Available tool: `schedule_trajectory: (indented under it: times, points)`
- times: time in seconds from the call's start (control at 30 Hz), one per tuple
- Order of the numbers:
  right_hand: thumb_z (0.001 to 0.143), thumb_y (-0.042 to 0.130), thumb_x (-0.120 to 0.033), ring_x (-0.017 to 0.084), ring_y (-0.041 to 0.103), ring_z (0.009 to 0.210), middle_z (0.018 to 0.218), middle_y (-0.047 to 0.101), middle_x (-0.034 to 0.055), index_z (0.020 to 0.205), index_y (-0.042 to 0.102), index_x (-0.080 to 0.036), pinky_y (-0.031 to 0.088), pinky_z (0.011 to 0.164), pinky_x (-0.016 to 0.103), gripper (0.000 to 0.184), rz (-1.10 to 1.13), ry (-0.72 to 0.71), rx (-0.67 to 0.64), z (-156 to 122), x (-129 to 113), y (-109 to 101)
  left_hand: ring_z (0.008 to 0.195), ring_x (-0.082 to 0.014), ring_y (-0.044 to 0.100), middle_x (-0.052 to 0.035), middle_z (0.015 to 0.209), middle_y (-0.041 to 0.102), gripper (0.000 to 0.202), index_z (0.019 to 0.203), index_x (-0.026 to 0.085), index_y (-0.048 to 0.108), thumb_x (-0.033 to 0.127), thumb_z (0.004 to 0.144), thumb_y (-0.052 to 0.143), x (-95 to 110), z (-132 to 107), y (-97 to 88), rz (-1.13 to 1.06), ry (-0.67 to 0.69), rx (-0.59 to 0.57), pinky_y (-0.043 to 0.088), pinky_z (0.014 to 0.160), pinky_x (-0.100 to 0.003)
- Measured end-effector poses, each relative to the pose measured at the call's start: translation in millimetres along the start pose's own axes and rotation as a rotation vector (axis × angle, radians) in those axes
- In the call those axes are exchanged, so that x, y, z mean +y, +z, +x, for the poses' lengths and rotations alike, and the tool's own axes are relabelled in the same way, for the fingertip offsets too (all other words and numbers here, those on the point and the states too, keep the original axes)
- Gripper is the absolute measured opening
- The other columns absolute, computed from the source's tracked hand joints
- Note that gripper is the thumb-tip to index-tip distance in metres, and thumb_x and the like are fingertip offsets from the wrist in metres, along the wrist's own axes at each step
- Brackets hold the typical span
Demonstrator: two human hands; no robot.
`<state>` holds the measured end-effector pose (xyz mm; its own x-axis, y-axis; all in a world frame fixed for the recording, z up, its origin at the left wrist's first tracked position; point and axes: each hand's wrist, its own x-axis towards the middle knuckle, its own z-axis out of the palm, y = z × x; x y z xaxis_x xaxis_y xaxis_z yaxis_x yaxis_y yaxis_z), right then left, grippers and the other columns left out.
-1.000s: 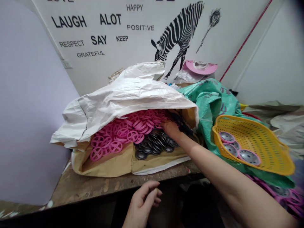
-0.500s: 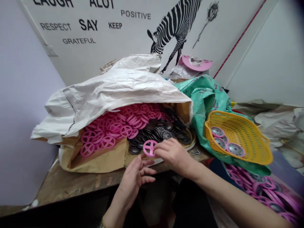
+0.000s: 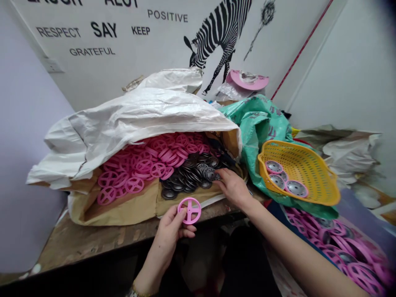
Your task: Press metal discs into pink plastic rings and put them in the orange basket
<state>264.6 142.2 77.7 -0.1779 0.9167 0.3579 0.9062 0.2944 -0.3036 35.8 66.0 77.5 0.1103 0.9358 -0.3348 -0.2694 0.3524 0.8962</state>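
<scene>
Held the pink four-spoked wheel [image 3: 189,210] in the left hand [image 3: 168,231], pinched at its left rim between thumb and fingers, in front of the mouth of the white sack [image 3: 148,109] and near the front edge of the wooden table [image 3: 123,236]. Reached with the right hand [image 3: 233,189] to the right side of the heap of dark discs [image 3: 182,178], with the fingertips close together at a grey disc [image 3: 217,176]. Could not tell from this view whether gripped firmly or only touched. Seemed best to take only one disc by its rim, because of so much overlapping in the heap, and to lift it gently, without dragging neighbours over the brown paper lining [image 3: 136,209]. Looked wise also to pinch the pink wheel lightly, without bending its thin spokes, and to leave its middle free of fingers. Saw to the right the yellow basket [image 3: 312,171], with grey-and-pink wheels [image 3: 296,188] inside, and, to the left of the dark discs, the heap of pink wheels [image 3: 144,166], well apart from the basket.
</scene>
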Motion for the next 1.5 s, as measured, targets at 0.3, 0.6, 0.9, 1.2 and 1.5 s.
schedule_trajectory:
  times: [0.3, 0.6, 0.9, 1.2, 1.5]
  points:
    - [0.088, 0.064, -0.039, 0.026, 0.065, 0.097, 0.108, 0.069, 0.013, 0.114, 0.058, -0.018, 0.046, 0.073, 0.031, 0.034, -0.095, 0.237, -0.035, 28, 13, 29, 0.054, -0.0114, 0.065, -0.0006, 0.073, 0.067, 0.045, 0.093, 0.013, 0.063, 0.048, 0.07, 0.078, -4, -2, -3.5, 0.034, 0.011, -0.002, 0.056, 0.048, -0.021]
    - [0.082, 0.065, -0.035, 0.016, 0.06, 0.067, 0.073, 0.066, -0.0014, 0.082, 0.061, -0.022, 0.038, 0.061, 0.025, 0.014, 0.249, 0.289, 0.053, 28, 30, 30, 0.057, -0.012, 0.065, 0.0001, 0.072, 0.065, 0.044, 0.095, 0.013, 0.062, 0.046, 0.071, 0.078, -5, 0, -2.3, 0.008, 0.004, -0.005, 0.058, 0.05, -0.021]
    - [0.076, 0.06, -0.056, 0.013, 0.043, 0.054, 0.055, 0.047, -0.0046, 0.068, 0.051, -0.021, 0.033, 0.052, 0.025, 0.037, 0.654, 0.35, 0.155, 8, 26, 12, 0.063, -0.0133, 0.067, -0.0048, 0.082, 0.068, 0.046, 0.104, 0.011, 0.063, 0.043, 0.074, 0.077, -2, 9, 3.7, -0.021, 0.032, -0.03, 0.06, 0.056, -0.023]
    - [0.07, 0.071, -0.047, 0.012, 0.041, 0.055, 0.059, 0.047, -0.005, 0.067, 0.053, -0.021, 0.033, 0.054, 0.025, 0.032, 1.043, 0.395, -0.014, -36, -31, -15, 0.065, -0.0116, 0.067, -0.0064, 0.091, 0.07, 0.049, 0.12, 0.013, 0.059, 0.039, 0.081, 0.072, -6, 13, 12.9, 0.014, 0.025, -0.109, 0.061, 0.06, -0.023]
    - [0.075, 0.071, -0.035, 0.015, 0.053, 0.069, 0.074, 0.059, -0.0022, 0.076, 0.057, -0.02, 0.041, 0.065, 0.026, 0.02, 1.038, 0.413, -0.004, -63, -48, 12, 0.066, -0.0116, 0.067, -0.0028, 0.087, 0.067, 0.044, 0.111, 0.013, 0.061, 0.039, 0.078, 0.072, -13, 7, 23.3, 0.092, 0.033, -0.222, 0.06, 0.062, -0.023]
